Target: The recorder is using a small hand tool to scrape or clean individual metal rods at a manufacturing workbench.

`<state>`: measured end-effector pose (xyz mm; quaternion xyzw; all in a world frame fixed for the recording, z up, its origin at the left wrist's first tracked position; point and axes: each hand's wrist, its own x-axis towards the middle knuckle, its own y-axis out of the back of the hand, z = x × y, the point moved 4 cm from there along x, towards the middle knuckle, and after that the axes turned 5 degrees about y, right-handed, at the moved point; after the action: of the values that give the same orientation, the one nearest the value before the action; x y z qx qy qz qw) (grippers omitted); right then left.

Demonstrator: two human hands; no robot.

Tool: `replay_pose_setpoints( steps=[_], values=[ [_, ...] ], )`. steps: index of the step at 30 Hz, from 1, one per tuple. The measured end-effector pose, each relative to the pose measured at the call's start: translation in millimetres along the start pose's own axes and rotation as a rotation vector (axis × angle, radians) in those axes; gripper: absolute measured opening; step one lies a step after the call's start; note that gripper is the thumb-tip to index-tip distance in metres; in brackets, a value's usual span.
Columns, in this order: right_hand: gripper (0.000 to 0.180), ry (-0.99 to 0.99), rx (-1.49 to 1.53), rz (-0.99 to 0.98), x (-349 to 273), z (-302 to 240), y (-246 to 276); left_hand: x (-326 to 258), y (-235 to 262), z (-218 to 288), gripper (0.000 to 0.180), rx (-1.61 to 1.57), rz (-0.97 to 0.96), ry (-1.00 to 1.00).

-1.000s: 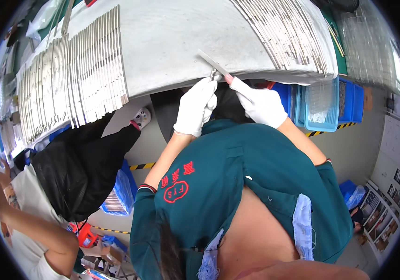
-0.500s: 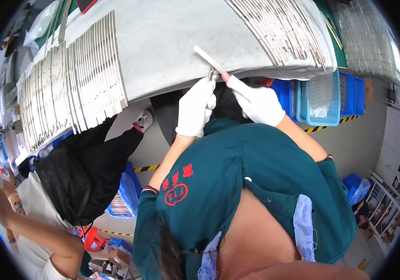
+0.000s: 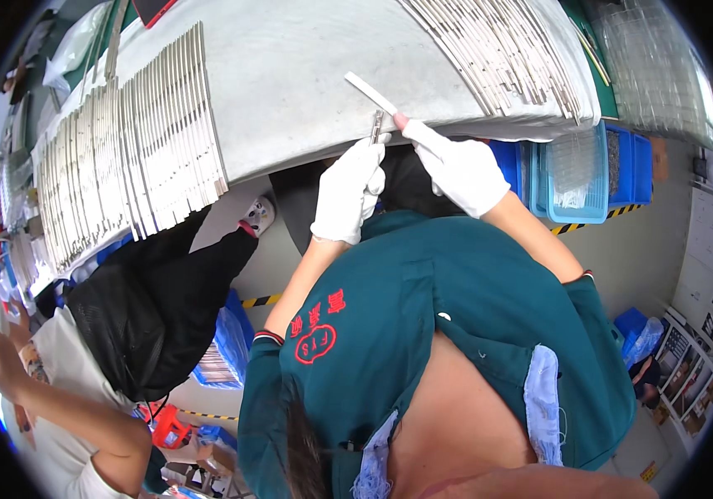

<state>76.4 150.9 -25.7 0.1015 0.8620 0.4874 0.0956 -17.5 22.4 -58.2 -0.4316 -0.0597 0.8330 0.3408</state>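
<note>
My left hand point(image 3: 346, 193), in a white glove, is closed around a narrow metal strip point(image 3: 377, 125). Only the strip's upper end sticks out above the fingers; the glove hides the rest. My right hand point(image 3: 466, 176), also gloved with a bare fingertip showing, pinches a flat white stick point(image 3: 365, 88). This stick points up and left over the table's near edge, tilted across and close by the metal end. Whether the two touch, I cannot tell. Both hands are in front of the table point(image 3: 290, 83), which has a pale grey cover.
Rows of metal strips point(image 3: 165, 125) lie at the table's left, and more strips point(image 3: 498, 50) at its right. Blue bins point(image 3: 629, 166) and a light-blue basket point(image 3: 577, 179) stand below right. Clear plastic trays point(image 3: 656, 75) are stacked far right. A person point(image 3: 82, 416) is at the left.
My right hand and the white stick have shifted slightly up and away, and more of the metal strip's end shows. My left hand has barely moved.
</note>
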Motion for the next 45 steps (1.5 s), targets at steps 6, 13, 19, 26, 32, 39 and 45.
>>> replay_pose_setpoints(
  steps=[6, 13, 19, 26, 32, 39, 45],
  values=[
    [0.046, 0.023, -0.089, -0.05, -10.0, -1.3, 2.1, -0.6, 0.5, 1.7, 0.029, -0.021, -0.075, 0.115],
    [0.053, 0.093, -0.109, 0.038, -2.4, -5.2, -6.6, -0.8, 1.8, 1.6, 0.022, -0.007, -0.045, 0.107],
    [0.053, 0.07, 0.014, 0.011, 4.4, -4.8, -7.0, -0.1, -0.8, 3.9, 0.021, -0.017, -0.04, 0.079],
    [0.041, 0.093, -0.074, -0.029, -8.7, -2.0, -3.5, 0.5, 1.1, 0.6, 0.028, -0.042, -0.029, 0.086],
    [0.044, -0.241, 0.497, -0.106, 8.1, 4.4, 2.9, 1.5, 1.1, 2.3, 0.03, -0.004, -0.092, 0.091],
    [0.045, -0.379, 0.71, -0.028, -24.9, 14.3, 7.0, -3.3, -0.3, 8.0, 0.031, -0.069, -0.196, 0.163],
    [0.042, 0.345, -0.309, 0.165, -31.1, 11.0, 10.0, 3.6, 7.5, 6.2, 0.028, -0.059, -0.186, 0.199]
  ],
)
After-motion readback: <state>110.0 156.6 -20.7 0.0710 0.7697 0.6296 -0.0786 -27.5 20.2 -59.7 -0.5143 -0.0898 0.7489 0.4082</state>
